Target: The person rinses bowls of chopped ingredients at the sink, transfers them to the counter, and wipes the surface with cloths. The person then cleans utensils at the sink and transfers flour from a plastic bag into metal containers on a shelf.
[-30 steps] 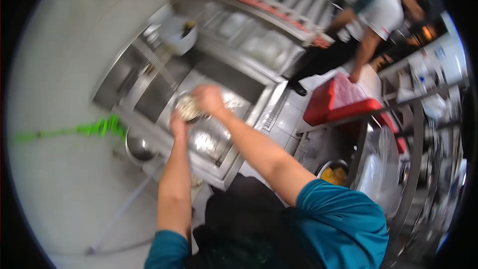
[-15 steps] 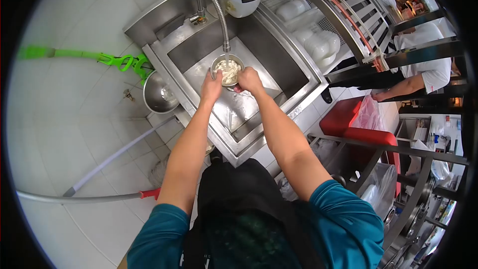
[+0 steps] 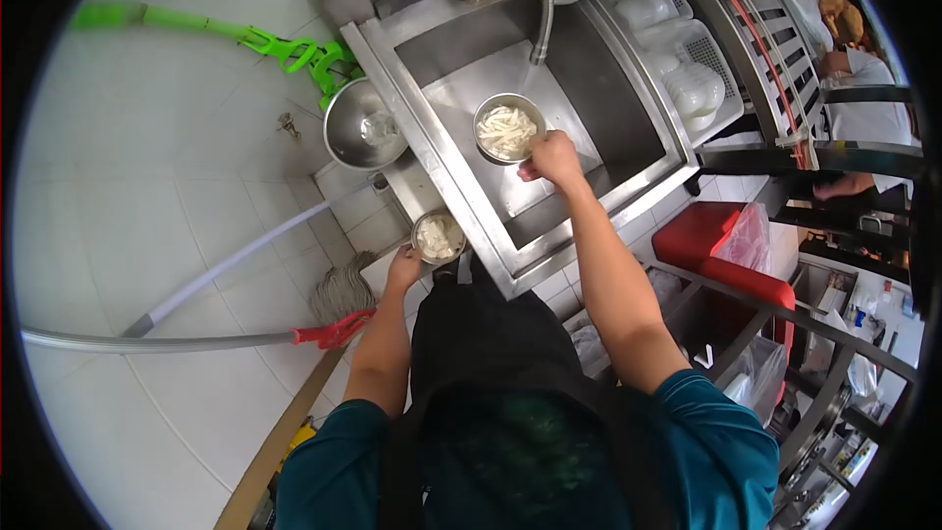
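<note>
My right hand [image 3: 552,160] grips the rim of a round metal bowl [image 3: 479,134] over the sink [image 3: 620,123]. Pale strips [image 3: 507,130] of food lie in it, their kind not clear. Lower left, outside the sink, my left hand [image 3: 403,267] has its fingers at the edge of a second metal bowl [image 3: 418,247], which holds pale flat pieces [image 3: 439,237]. This bowl sits by the narrow ledge beside the sink. The flexible faucet spout [image 3: 547,15] hangs above and right of the first bowl.
A large metal bowl [image 3: 343,132] stands left of the sink. Green [image 3: 196,24] and red-ended [image 3: 334,330] mop handles lean at the left. White dishes [image 3: 695,88] fill racks at the right. A red bin [image 3: 692,236] and a person [image 3: 863,103] are further right.
My left hand has left the first bowl and moved down to the second bowl. The right hand still holds the first one, now away from the faucet spout. The view has shifted.
</note>
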{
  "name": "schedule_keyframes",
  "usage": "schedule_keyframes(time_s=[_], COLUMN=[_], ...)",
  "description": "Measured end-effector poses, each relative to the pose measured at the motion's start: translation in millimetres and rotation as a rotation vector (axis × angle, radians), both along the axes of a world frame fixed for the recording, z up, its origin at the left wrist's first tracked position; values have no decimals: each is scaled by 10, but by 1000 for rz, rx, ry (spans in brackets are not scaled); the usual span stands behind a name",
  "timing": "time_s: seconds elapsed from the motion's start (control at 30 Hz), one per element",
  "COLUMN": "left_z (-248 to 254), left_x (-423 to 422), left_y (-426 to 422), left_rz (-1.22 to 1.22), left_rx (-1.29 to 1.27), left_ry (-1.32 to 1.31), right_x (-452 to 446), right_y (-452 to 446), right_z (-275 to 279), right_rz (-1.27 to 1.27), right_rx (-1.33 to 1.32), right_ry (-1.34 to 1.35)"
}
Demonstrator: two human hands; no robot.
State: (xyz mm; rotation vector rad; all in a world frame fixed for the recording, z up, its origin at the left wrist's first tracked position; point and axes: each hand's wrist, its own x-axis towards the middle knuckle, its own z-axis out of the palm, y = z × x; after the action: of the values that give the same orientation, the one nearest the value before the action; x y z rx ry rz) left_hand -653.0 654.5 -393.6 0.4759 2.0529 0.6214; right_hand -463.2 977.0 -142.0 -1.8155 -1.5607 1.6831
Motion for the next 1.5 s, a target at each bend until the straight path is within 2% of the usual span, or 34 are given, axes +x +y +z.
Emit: schedule_keyframes(time_s=[0.03, 0.1, 0.13, 0.17, 0.23, 0.37, 0.43, 0.5, 0.57, 0.63, 0.7, 0.8, 0.9, 0.97, 1.0, 1.07, 1.2, 1.23, 1.3, 1.33, 1.37, 1.43, 1.47, 1.5], left_z=[66, 112, 43, -4, 29, 333, 353, 737, 939, 989, 1152, 1955, 2356, 2564, 2853, 3061, 2927, 3005, 2769, 3037, 2977, 2668, 2531, 2403], left_x=[124, 241, 269, 281, 286, 107, -24, -141, -288, -551, -840, -1047, -1217, -1239, -1069, -899, -618, -486, -395, -118, -89, 16, 69, 124], left_y=[-16, 68, 100, 86, 176, 238, 181, 94, -8, -117, -164, 14, 234, 479, 657, 957, 1519, 1661, 1949, 2084, 2239, 2547, 2693, 2839], left_rz=[-3, 210, 135, 95, 87, -41, 24, 2, 150, 307, 325, 206, 147, 125, 53, 18, -41, -113, -173, -92, -194, -130, -134, -108], left_rx=[-7, 35, 33, 38, 172, 279, 281, 312, 407, 471, 529, 427, 456, 567, 523, 525, 586, 604, 552, 516, 474, 501, 490, 486], left_ry=[-13, -159, 28, 8, 320, 284, 292, 449, 417, 264, 352, 514, 554, 471, 587, 544, 392, 384, 426, 223, 259, 26, 1, -81], right_x=[39, 115, 180, 293, 454, 998, 1359, 1711, 2061, 2368, 2581, 2809, 2990, 2994, 2991, 2996, 3045, 3048, 3063, 3093, 3117, 3140, 3220, 3058], right_y=[-91, -253, -336, -421, -582, -714, -641, -490, -301, -70, 105, 281, 387, 391, 377, 364, 359, 365, 328, 306, 278, 247, 229, 152], right_z=[110, 293, 364, 458, 705, 878, 841, 811, 754, 660, 618, 494, 323, 303, 291, 289, 273, 302, 359, 383, 387, 301, 178, 343], right_rz=[-6, -33, -25, -36, -105, -296, -381, -472, -496, -558, -622, -717, -803, -840, -847, -857, -841, -843, -868, -868, -892, -951, -958, -1028], right_rx=[-3, 1, -2, 1, -38, 1, 55, 146, 233, 267, 285, 255, 228, 229, 227, 245, 236, 238, 222, 222, 250, 343, 477, 555], right_ry=[30, 49, 91, 127, 132, 161, 160, 122, 72, 26, -15, 7, 63, 83, 88, 137, 99, 102, 72, 72, 25, -98, -235, -375])
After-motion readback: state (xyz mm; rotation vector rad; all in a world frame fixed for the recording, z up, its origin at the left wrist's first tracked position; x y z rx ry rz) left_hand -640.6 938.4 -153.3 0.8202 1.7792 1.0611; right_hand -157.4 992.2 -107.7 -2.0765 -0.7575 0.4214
